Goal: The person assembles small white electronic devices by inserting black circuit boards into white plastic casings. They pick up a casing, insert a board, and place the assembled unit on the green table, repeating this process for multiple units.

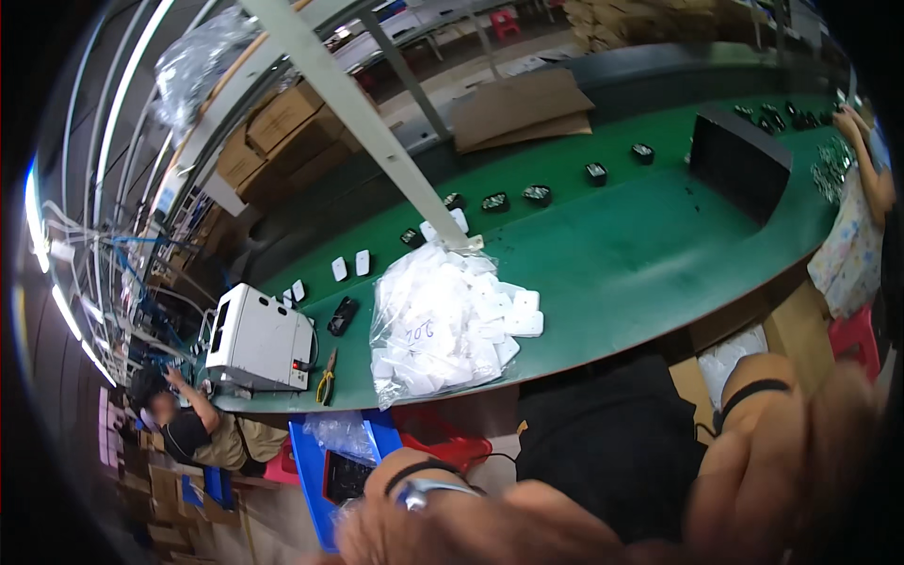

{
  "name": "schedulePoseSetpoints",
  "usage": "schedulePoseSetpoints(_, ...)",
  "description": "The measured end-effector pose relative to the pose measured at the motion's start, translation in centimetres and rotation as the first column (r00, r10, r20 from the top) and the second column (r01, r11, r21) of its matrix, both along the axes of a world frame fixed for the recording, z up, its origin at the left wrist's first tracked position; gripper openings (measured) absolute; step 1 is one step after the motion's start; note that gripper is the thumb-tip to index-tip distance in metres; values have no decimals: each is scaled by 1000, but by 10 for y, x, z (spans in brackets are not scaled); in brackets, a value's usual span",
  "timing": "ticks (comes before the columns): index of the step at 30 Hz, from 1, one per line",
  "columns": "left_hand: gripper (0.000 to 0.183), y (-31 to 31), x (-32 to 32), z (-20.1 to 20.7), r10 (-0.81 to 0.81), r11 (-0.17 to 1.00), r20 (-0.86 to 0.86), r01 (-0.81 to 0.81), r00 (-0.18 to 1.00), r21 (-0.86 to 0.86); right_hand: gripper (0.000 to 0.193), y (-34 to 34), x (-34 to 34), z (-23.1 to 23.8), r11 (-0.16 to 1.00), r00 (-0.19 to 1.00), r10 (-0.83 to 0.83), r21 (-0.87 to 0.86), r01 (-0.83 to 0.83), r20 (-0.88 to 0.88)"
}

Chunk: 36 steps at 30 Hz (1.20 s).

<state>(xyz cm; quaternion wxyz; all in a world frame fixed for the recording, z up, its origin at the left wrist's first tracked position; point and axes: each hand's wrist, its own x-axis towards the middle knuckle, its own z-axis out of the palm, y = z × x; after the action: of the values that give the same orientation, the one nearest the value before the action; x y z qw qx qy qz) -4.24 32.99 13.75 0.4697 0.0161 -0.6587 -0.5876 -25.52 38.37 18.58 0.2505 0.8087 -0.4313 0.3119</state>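
Note:
My left hand is low in the picture, beside a blue bin, and is smeared by motion. A silver watch and a black band show near it. Also blurred, my right hand is at the lower right, near an open cardboard box. The fingers of both hands are too blurred to read, and I cannot make out anything in them. Ahead on the green bench, a clear plastic bag spills white rounded plastic covers. Yellow-handled pliers lie to its left.
A white machine stands at the bench's left. Black housings with parts inside line the green belt, and a black box stands farther right. A metal post rises behind the bag. Below is the blue bin. Co-workers sit at both sides.

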Motion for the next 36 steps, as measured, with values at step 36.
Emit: schedulePoseSetpoints(36, 37, -36, 72, -36, 35, 997, 351, -56, 936, 51, 27, -110, 129, -60, 169, -277, 434, -380, -910, 857)
